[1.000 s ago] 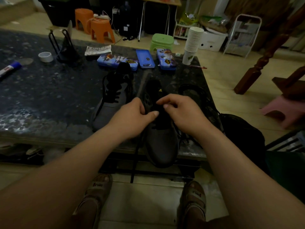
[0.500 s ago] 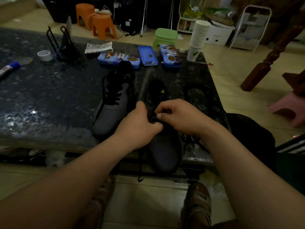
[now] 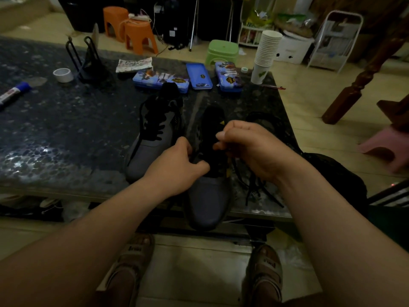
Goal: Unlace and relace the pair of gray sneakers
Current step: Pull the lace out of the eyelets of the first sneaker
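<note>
Gray sneaker [image 3: 208, 196] at the near edge of the desk [image 3: 66, 134], toe overhanging it. Close together above its tongue, left hand [image 3: 177, 167] and right hand [image 3: 250, 149], each pinching the black lace [image 3: 249, 191], loose ends trailing rightward. Just left, second sneaker [image 3: 152, 142], laced.

Sneakers [image 3: 150, 156] [image 3: 209, 200]: two
Blue cases [image 3: 161, 80] [image 3: 199, 76] [image 3: 229, 77]: three
Orange stools [image 3: 115, 21] [image 3: 140, 35]: two
Green stool [image 3: 221, 50]: one
Pink stool [image 3: 382, 147]: one
Cup stack [image 3: 266, 54]: one
Tape rolls [image 3: 63, 74] [image 3: 244, 69]: two
Marker [image 3: 15, 91]: one
Sandals [image 3: 130, 269] [image 3: 265, 269]: two
</note>
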Tool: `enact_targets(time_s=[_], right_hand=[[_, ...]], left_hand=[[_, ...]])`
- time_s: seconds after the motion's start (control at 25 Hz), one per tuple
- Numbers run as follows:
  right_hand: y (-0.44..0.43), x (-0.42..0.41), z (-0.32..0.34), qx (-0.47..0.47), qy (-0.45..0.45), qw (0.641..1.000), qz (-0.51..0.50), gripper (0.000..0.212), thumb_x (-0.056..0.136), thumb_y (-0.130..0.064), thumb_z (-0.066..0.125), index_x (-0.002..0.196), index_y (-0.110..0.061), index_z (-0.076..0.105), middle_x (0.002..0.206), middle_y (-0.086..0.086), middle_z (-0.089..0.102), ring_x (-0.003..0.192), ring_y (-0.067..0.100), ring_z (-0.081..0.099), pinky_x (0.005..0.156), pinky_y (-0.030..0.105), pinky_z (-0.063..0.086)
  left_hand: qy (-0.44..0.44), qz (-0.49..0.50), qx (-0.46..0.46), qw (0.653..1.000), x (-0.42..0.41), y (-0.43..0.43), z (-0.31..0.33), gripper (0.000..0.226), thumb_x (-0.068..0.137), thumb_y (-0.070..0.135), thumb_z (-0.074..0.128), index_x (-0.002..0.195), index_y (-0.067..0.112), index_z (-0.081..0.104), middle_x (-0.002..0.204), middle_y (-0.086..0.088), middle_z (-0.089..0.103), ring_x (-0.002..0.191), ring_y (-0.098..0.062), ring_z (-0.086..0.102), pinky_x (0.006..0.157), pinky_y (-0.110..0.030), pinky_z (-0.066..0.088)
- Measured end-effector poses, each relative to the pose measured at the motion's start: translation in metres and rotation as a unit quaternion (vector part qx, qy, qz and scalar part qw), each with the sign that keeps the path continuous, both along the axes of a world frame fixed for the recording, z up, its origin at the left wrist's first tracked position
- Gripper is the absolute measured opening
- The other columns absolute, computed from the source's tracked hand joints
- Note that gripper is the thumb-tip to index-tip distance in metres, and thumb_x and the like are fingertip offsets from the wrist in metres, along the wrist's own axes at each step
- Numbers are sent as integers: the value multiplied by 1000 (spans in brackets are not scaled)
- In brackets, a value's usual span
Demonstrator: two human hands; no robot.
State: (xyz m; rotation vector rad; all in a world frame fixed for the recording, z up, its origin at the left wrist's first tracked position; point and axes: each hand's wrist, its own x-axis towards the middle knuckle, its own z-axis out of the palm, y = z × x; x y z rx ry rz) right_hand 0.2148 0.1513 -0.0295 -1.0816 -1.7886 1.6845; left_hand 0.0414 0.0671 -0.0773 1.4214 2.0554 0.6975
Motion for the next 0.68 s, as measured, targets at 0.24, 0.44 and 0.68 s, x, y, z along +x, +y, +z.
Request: enact_targets(time_s=[0.24,0.44,0.68], right_hand=[[-9,22,18,111,-8,994,3,3,96,-12,70,99,-11,70,72,11,60,60,19,59,63,30,50],[-18,28,32,41,209,977,-20,29,97,-2,61,124,-13,59,90,6,67,50,13,46,55,30,48],[-26,28,38,41,180,981,-55,22,103,-14,55,124,-18,61,88,4,71,50,14,47,46,23,33]], left_hand=[[88,-68,165,980,3,-1,-3,70,88,48,71,148,27,42,129,1,44,119,-24,53,100,-45,50],[139,-101,199,965,-1,5,13,40,95,44,67,134,35,63,125,4,50,115,-25,45,98,-45,42],[-110,-80,222,966,17,1,54,22,108,24,50,88,17,56,76,2,61,70,-17,57,68,-39,49]])
